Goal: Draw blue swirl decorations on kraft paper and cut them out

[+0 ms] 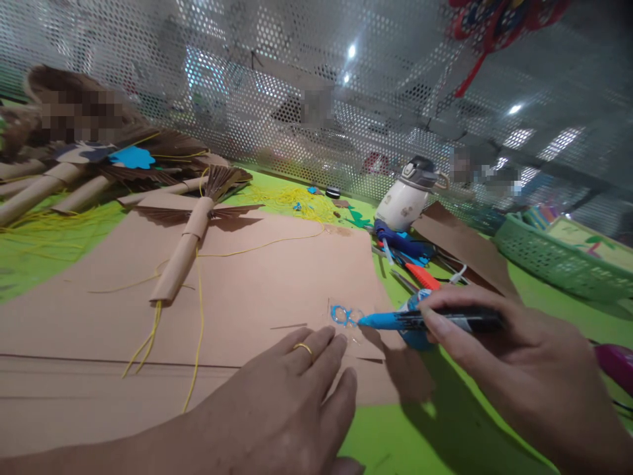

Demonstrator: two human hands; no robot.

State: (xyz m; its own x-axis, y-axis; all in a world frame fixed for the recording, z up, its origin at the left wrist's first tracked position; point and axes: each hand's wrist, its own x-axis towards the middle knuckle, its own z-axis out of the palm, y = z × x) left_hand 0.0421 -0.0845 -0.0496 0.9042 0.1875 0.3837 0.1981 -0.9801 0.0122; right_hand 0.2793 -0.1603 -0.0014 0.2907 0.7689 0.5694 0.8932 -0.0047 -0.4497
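Marker (413, 321), blue-nosed and black-barrelled, is clamped between the thumb and fingers of the right hand (539, 369). Its tip meets, or nearly meets, a small looped figure (341, 315) near the right edge of a brown paper sheet (267, 264). Step in hand, as judged: colouring that figure; its left loop is outlined blue, while the right loop looks clear and glossy (film or dried glue, cannot tell). The next move would call for a light, steady tip along the uncoloured curve.

Pose: the right hand comes in from the right, wrist low, marker almost level and pointing left. The left hand (291, 389) lies palm-down with fingers extended and slightly apart, grasping nothing, fingertips just below the figure; it appears to steady the sheet.

Surroundings: a cardboard-tube figure (190, 251) with pleated fans lies across the sheet, yellow cords trailing from it. A blue-labelled bottle (415, 340) stands behind the marker, and a blue glue gun (403, 243) lies beyond.
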